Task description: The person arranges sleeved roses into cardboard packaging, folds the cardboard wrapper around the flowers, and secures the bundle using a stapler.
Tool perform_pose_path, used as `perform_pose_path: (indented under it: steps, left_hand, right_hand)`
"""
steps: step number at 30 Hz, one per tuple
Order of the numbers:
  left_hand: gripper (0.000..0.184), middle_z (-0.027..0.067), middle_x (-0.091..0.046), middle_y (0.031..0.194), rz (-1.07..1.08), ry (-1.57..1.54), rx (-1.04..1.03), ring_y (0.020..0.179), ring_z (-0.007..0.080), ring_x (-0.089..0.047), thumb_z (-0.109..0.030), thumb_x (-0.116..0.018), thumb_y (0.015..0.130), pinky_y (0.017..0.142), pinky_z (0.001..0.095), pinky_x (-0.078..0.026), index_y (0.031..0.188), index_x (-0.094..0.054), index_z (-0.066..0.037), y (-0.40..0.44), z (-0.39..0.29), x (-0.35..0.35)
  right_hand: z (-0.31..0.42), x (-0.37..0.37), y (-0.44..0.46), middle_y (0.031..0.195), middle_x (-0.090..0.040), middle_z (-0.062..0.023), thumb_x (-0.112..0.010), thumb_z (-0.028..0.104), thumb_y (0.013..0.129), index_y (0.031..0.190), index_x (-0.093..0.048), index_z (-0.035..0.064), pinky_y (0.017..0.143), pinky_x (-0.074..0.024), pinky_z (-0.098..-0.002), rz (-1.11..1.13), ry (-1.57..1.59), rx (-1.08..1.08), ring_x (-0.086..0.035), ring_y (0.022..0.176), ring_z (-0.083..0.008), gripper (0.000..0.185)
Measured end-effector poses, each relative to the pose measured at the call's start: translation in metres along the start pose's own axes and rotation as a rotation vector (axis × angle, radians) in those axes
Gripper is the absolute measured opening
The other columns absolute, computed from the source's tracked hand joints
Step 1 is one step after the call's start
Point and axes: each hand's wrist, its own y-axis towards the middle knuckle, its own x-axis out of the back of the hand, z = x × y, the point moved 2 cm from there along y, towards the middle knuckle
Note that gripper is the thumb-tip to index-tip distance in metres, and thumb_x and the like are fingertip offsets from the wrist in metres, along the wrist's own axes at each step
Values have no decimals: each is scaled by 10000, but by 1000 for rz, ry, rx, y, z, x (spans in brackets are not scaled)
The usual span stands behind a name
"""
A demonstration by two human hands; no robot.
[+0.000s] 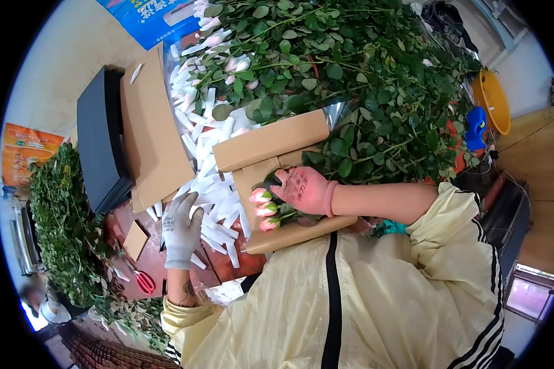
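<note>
Several pink roses [265,210] lie side by side on a brown cardboard sheet [252,179] in front of me, heads to the left. My right hand [303,190], in a pink glove, is curled over their leaves and stems just behind the heads; its fingertips are partly hidden. My left hand [181,230] wears a greyish-white glove and hovers over the red table, left of the cardboard. Its fingers stretch forward with the thumb apart, and nothing shows in it. White foam sleeves [218,206] lie loose just beyond it.
A large heap of leafy rose stems [375,67] covers the far right. Stacked black sheets [101,141] and flat cardboard [151,123] lie at left. Red-handled scissors [144,281] rest near the table's left edge. A blue tape dispenser [476,128] and yellow basin [492,101] stand right.
</note>
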Motion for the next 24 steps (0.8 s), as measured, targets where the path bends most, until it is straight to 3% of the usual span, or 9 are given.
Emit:
perform_pose_path:
  steps: [6,8,11,16,17,18,21,22,24]
  left_hand:
    - [310,128,-610,1107,244,-217,-306,956,314,-589,-153,-536,831,828,409,-461,1128,-594,-88,11,-74,-8]
    - [347,133,-586,1161,423,-218,-252,999,313,-581,-178,-519,837,838,402,-466,1168,-567,-87,16,-83,-25]
    - [372,136,-547,1229,399,-163,-342,1023,314,-574,-221,-504,848,847,403,-467,1186,-549,-74,15,-83,-35]
    - [395,147,-518,1265,479,-159,-251,1061,317,-553,-231,-506,844,885,402,-448,1190,-546,-45,18,-89,-29]
    - [402,153,-514,1269,511,-165,-237,1074,322,-544,-229,-509,841,896,401,-442,1194,-543,-41,18,-88,-28]
    - [409,158,-509,1273,543,-170,-224,1086,328,-536,-227,-513,837,908,400,-436,1198,-541,-38,18,-88,-29]
    - [408,160,-504,1281,542,-209,-228,1111,331,-520,-228,-512,840,937,399,-419,1205,-545,-47,16,-84,-33]
    - [404,158,-505,1281,547,-213,-228,1113,327,-519,-234,-504,847,936,397,-419,1206,-547,-53,16,-81,-36]
    - [396,150,-514,1271,508,-190,-217,1068,325,-544,-244,-510,849,898,397,-438,1198,-556,-62,10,-79,-40]
  right_hand:
    - [2,-9,3,925,-529,-115,-437,180,858,1015,-571,110,619,-454,-358,-63,-23,17,-589,759,-247,217]
    - [-1,-2,0,945,-543,-122,-432,171,849,1030,-582,98,620,-455,-350,-46,-5,29,-599,745,-245,246]
    - [-12,12,1,1012,-563,-126,-511,223,810,1082,-585,124,676,-474,-359,104,142,-4,-600,818,-257,299]
    - [-69,105,61,1026,-578,-79,-575,340,786,1141,-548,165,799,-455,-345,-165,362,-146,-590,859,-251,397]
    - [-88,93,81,1009,-596,-105,-576,340,791,1159,-533,141,841,-443,-364,-536,78,-133,-591,901,-263,420]
    - [-104,107,114,1000,-610,-133,-562,342,802,1176,-522,110,863,-434,-393,-244,152,-235,-586,954,-273,441]
    - [-172,39,201,681,-530,-83,-486,203,807,686,-489,80,652,-434,-329,-380,-82,-154,-555,698,-237,173]
    - [-197,-2,229,681,-530,-83,-486,203,807,686,-489,80,652,-434,-329,-395,-90,-132,-555,698,-237,173]
    - [-219,-41,267,835,-614,-72,-489,228,797,822,-562,101,708,-464,-318,-246,-636,-50,-603,823,-220,149]
